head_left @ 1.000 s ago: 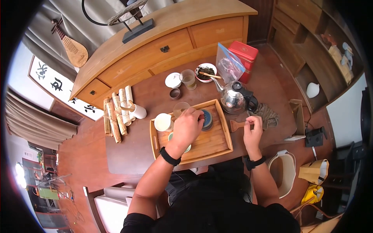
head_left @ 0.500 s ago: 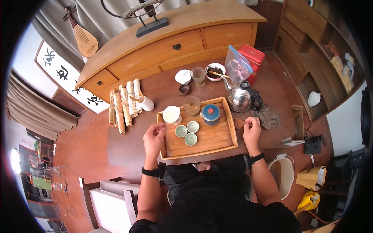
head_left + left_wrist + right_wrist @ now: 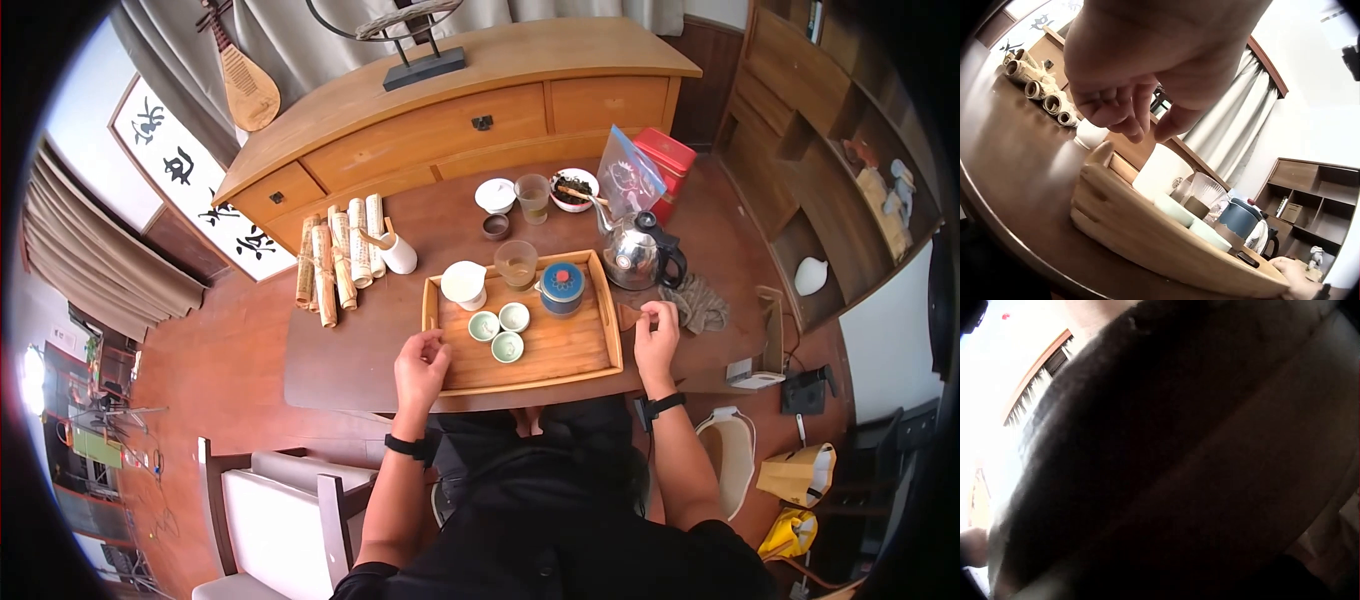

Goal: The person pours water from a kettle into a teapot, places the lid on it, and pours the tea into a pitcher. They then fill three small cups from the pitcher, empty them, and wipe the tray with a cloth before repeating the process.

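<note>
My left hand (image 3: 421, 366) hovers beside the left end of the wooden tray (image 3: 560, 372), its fingers loosely bent and holding nothing. In the left wrist view, its fingertips (image 3: 1129, 125) hang over the tray's corner. On the tray stand a white pitcher (image 3: 464, 288), three pale green cups (image 3: 508, 347) and a lidded blue teapot (image 3: 562, 291). A glass vessel (image 3: 515, 266) stands by the tray's far rim. Just off the tray's right end is my right hand (image 3: 656, 342), fingers loosely bent, over the handle side of a flat brown wooden tool (image 3: 628, 316).
A steel kettle (image 3: 636, 255) and crumpled cloth (image 3: 697, 304) lie right of the tray. Behind are a bowl of tea leaves (image 3: 573, 190), a glass (image 3: 533, 205) and a small dark cup (image 3: 496, 227). Rolled scrolls (image 3: 340, 262) and a white tool holder (image 3: 400, 257) are left.
My left hand has drawn back from the blue teapot to the tray's left end, uncovering the teapot and green cups. The right hand has shifted slightly toward the tray. The head view has turned.
</note>
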A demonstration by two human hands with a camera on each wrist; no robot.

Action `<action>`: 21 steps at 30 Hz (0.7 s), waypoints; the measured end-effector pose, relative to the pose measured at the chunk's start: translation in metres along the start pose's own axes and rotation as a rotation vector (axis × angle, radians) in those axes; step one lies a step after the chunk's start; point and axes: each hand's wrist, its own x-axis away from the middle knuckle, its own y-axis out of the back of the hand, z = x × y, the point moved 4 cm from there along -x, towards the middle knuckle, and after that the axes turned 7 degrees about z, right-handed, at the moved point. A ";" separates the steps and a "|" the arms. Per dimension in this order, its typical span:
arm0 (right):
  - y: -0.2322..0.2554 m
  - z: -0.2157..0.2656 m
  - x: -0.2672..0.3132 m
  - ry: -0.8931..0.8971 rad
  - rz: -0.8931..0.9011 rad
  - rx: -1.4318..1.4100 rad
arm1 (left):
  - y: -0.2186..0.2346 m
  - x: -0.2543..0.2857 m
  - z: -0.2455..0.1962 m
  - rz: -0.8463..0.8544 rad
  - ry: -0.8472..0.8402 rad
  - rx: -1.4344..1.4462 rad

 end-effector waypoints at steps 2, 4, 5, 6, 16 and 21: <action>-0.005 0.017 -0.002 0.015 0.018 -0.053 | -0.008 -0.007 -0.002 0.022 -0.050 -0.077; -0.017 0.042 -0.009 -0.039 0.080 -0.127 | -0.018 -0.010 -0.008 0.066 -0.058 -0.112; -0.025 0.054 -0.014 -0.024 0.124 -0.131 | -0.020 -0.010 -0.010 0.065 -0.113 -0.166; -0.033 0.065 -0.019 -0.008 0.167 -0.134 | -0.022 -0.009 -0.004 0.063 -0.114 -0.165; -0.081 0.105 -0.063 0.161 0.632 0.028 | -0.032 0.005 0.004 0.004 -0.243 -0.238; -0.082 0.109 -0.076 0.169 0.737 0.126 | -0.033 0.008 0.006 0.016 -0.265 -0.269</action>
